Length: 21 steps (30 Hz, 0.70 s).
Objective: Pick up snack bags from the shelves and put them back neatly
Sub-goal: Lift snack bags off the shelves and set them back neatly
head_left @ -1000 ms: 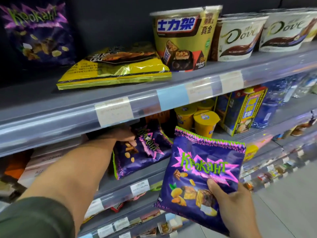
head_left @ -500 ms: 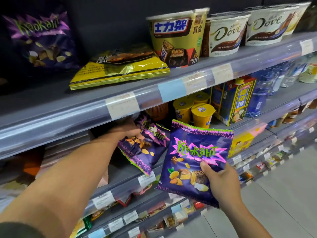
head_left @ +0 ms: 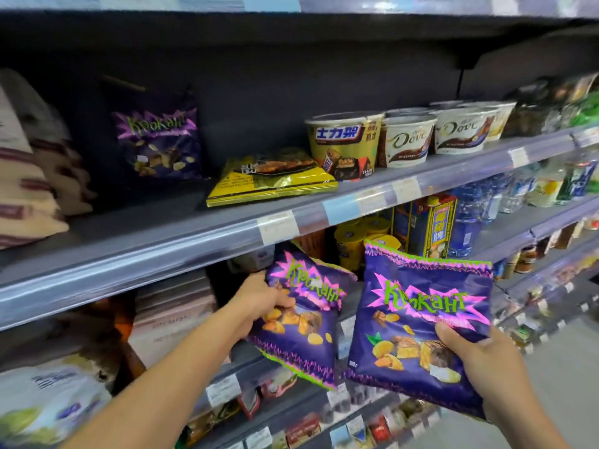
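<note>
Each hand holds a purple snack bag with green lettering in front of the shelves. My left hand (head_left: pixel 259 303) grips one purple bag (head_left: pixel 303 322) by its left side, tilted, just below the edge of the upper shelf (head_left: pixel 194 244). My right hand (head_left: pixel 479 361) holds a second purple bag (head_left: pixel 418 322) by its lower right corner, upright, facing me. A third purple bag (head_left: pixel 158 137) stands against the dark back wall of the upper shelf, left of centre.
A yellow flat bag (head_left: pixel 275 183) lies on the upper shelf beside a gold tub (head_left: pixel 343 144) and white chocolate tubs (head_left: pixel 408 140). Striped packs (head_left: pixel 29 176) sit at far left. Yellow cups (head_left: pixel 350 244), a carton and water bottles (head_left: pixel 466 215) fill the lower shelf.
My left hand has drawn its purple bag out from under the upper shelf, toward me. The right-hand bag has risen alongside it. The view has tilted up and left, showing more of the upper shelf.
</note>
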Each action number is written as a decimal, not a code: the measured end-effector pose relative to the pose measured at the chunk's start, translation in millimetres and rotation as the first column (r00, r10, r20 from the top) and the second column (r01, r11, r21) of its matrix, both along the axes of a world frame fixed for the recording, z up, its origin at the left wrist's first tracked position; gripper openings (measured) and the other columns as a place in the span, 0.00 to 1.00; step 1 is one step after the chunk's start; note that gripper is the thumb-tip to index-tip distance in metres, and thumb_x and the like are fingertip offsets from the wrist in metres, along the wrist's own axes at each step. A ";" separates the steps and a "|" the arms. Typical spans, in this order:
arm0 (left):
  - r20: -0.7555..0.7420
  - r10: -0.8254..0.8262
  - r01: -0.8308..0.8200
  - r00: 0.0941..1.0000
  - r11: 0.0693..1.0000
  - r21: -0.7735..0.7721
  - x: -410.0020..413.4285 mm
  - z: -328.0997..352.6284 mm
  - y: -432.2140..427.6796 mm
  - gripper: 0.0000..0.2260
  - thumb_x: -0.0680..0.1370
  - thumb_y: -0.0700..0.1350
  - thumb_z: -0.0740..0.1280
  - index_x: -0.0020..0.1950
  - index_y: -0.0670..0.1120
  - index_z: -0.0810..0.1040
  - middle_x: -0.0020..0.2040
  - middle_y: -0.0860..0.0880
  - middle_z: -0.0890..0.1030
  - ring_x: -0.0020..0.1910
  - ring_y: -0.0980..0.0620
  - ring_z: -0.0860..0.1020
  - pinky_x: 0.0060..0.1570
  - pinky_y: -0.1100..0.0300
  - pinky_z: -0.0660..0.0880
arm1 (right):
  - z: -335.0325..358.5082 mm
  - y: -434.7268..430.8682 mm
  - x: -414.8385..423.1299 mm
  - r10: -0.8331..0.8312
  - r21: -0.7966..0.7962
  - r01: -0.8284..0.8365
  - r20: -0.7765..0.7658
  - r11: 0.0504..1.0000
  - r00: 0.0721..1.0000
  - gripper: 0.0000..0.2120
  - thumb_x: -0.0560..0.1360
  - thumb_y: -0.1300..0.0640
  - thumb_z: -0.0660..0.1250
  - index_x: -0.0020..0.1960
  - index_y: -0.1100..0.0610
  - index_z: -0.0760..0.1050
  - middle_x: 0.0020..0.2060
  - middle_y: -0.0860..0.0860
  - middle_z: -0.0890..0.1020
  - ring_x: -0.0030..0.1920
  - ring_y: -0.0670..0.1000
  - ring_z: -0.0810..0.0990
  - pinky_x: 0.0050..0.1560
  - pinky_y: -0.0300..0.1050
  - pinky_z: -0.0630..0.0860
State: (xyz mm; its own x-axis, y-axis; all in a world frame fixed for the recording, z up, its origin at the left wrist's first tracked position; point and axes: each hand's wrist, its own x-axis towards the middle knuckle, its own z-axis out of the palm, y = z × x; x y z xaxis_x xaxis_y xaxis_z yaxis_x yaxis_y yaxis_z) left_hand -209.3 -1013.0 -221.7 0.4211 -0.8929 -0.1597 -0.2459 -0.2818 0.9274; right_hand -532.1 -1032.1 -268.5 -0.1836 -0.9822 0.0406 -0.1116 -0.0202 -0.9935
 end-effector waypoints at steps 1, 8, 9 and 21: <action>-0.013 -0.032 0.032 0.999 0.999 -0.032 -3.4 2.2 12.5 0.13 0.66 0.28 0.74 0.38 0.46 0.78 0.26 0.53 0.81 0.23 0.58 0.77 0.25 0.68 0.72 | 3.5 6.6 -4.4 0.002 -0.016 -0.003 -0.015 1.000 1.000 0.04 0.68 0.58 0.77 0.38 0.55 0.82 0.28 0.43 0.84 0.25 0.39 0.80 0.29 0.42 0.73; -0.031 -0.104 0.098 0.994 0.983 -0.159 -16.6 11.3 89.0 0.13 0.66 0.29 0.75 0.44 0.42 0.78 0.31 0.50 0.79 0.27 0.56 0.77 0.26 0.64 0.75 | 22.9 33.3 -28.1 0.122 -0.080 -0.128 -0.071 0.989 0.990 0.03 0.70 0.62 0.75 0.44 0.57 0.84 0.34 0.47 0.87 0.34 0.48 0.84 0.34 0.43 0.80; -0.053 -0.082 0.072 0.995 0.982 -0.177 -18.1 14.6 97.5 0.13 0.66 0.28 0.75 0.41 0.43 0.78 0.30 0.51 0.79 0.27 0.56 0.77 0.26 0.65 0.74 | 27.8 34.1 -29.6 0.152 -0.088 -0.158 -0.074 0.984 0.986 0.03 0.71 0.61 0.74 0.43 0.56 0.84 0.35 0.47 0.87 0.35 0.48 0.85 0.35 0.44 0.79; -0.091 0.204 -0.222 0.975 0.931 -0.290 -62.3 31.0 190.3 0.12 0.70 0.35 0.74 0.44 0.53 0.85 0.38 0.44 0.86 0.34 0.50 0.83 0.31 0.62 0.79 | 75.5 27.9 -34.1 0.389 -0.224 -0.382 -0.011 0.897 0.921 0.09 0.76 0.60 0.69 0.37 0.57 0.82 0.28 0.57 0.83 0.26 0.45 0.77 0.26 0.32 0.70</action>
